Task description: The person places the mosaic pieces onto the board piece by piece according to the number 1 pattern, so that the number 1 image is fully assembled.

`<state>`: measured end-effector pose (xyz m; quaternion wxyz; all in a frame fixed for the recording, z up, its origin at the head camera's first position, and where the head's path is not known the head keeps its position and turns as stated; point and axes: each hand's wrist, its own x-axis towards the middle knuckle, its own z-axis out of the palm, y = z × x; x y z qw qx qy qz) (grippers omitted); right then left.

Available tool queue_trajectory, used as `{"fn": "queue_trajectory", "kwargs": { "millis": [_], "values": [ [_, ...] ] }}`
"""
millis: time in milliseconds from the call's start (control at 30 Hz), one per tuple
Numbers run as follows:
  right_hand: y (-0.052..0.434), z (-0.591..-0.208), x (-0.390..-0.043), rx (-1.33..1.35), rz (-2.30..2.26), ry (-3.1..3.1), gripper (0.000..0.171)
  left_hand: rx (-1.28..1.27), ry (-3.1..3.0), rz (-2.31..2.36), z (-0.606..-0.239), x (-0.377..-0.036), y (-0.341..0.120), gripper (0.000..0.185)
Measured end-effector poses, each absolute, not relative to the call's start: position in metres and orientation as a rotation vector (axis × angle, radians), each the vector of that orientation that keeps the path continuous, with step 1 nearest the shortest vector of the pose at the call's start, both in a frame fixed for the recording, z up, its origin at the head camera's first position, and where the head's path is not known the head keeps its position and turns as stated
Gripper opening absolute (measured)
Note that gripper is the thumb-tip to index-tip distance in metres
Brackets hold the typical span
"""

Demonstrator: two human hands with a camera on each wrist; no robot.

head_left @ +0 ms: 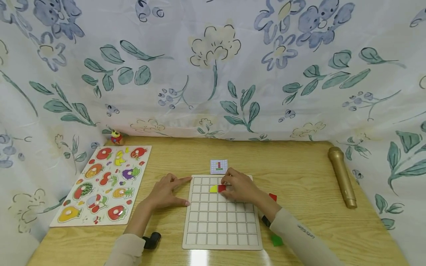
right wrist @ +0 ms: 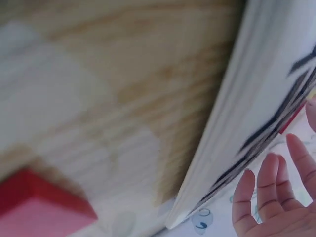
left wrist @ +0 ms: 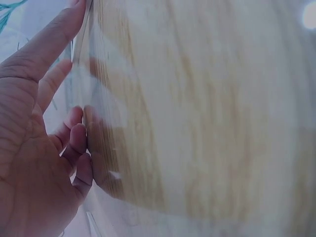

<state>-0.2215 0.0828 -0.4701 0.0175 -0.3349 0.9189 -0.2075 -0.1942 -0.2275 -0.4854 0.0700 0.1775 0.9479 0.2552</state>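
A pale grid board (head_left: 213,218) lies flat on the table. A yellow piece with a slanted side (head_left: 213,188) and a red square block (head_left: 221,188) sit side by side in its upper rows. My right hand (head_left: 240,186) reaches over the board from the right, thumb and fingertips pinching the red block. My left hand (head_left: 163,192) is beside the board's left edge, thumb and index finger stretched apart and touching it. In the left wrist view the other fingers of the left hand (left wrist: 39,133) bend loosely against the tabletop. A small pattern card (head_left: 219,167) lies just beyond the board.
Right of the board, a red block (head_left: 273,197) and a green block (head_left: 276,240) lie partly behind the right forearm. A fruit puzzle board (head_left: 100,184) and a small toy figure (head_left: 116,137) are at left. A gold microphone (head_left: 342,177) lies far right. Floral cloth (head_left: 213,92) hangs behind.
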Motion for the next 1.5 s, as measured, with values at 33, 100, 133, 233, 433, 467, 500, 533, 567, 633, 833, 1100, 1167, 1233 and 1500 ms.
{"fn": "queue_trajectory", "kwargs": {
  "millis": [33, 100, 133, 233, 433, 467, 500, 533, 567, 633, 833, 1100, 1167, 1233, 1500],
  "values": [
    [0.084, -0.469, -0.221, -1.023, -0.646, 2.854, 0.027, 0.541, 2.856, 0.767, -0.485, -0.194, -0.228, 0.087],
    [0.086, -0.468, -0.221, -0.992, -0.64, 2.854, 0.028, 0.536, 2.857, 0.767, -0.486, -0.194, -0.227, 0.086],
    [0.087, -0.467, -0.221, -0.974, -0.639, 2.851, 0.029, 0.534, 2.858, 0.767, -0.486, -0.194, -0.227, 0.086],
    [0.092, -0.466, -0.22, -0.941, -0.657, 2.844, 0.028, 0.516, 2.852, 0.764, -0.485, -0.194, -0.226, 0.085],
    [0.106, -0.465, -0.216, -0.925, -0.741, 2.837, 0.029, 0.507, 2.837, 0.771, -0.484, -0.193, -0.225, 0.085],
    [0.108, -0.465, -0.216, -0.924, -0.746, 2.841, 0.029, 0.507, 2.837, 0.77, -0.483, -0.193, -0.225, 0.085],
    [0.111, -0.466, -0.215, -0.924, -0.755, 2.846, 0.029, 0.513, 2.838, 0.772, -0.483, -0.193, -0.226, 0.085],
    [0.113, -0.466, -0.215, -0.924, -0.754, 2.854, 0.029, 0.508, 2.838, 0.773, -0.483, -0.193, -0.226, 0.085],
    [0.116, -0.466, -0.215, -0.915, -0.756, 2.857, 0.029, 0.497, 2.835, 0.775, -0.483, -0.193, -0.226, 0.085],
    [0.121, -0.465, -0.214, -0.904, -0.762, 2.854, 0.03, 0.492, 2.838, 0.778, -0.482, -0.194, -0.226, 0.086],
    [0.133, -0.461, -0.214, -0.815, -0.813, 2.798, 0.036, 0.492, 2.839, 0.794, -0.483, -0.195, -0.227, 0.085],
    [0.151, -0.462, -0.214, -0.797, -0.872, 2.742, 0.043, 0.48, 2.835, 0.803, -0.486, -0.195, -0.226, 0.085],
    [0.156, -0.463, -0.213, -0.799, -0.884, 2.735, 0.044, 0.48, 2.835, 0.811, -0.485, -0.195, -0.226, 0.086],
    [0.162, -0.463, -0.213, -0.788, -0.901, 2.726, 0.044, 0.483, 2.836, 0.818, -0.485, -0.195, -0.226, 0.086],
    [0.186, -0.466, -0.208, -0.756, -0.921, 2.747, 0.045, 0.486, 2.833, 0.798, -0.483, -0.194, -0.225, 0.086]
  ]
}}
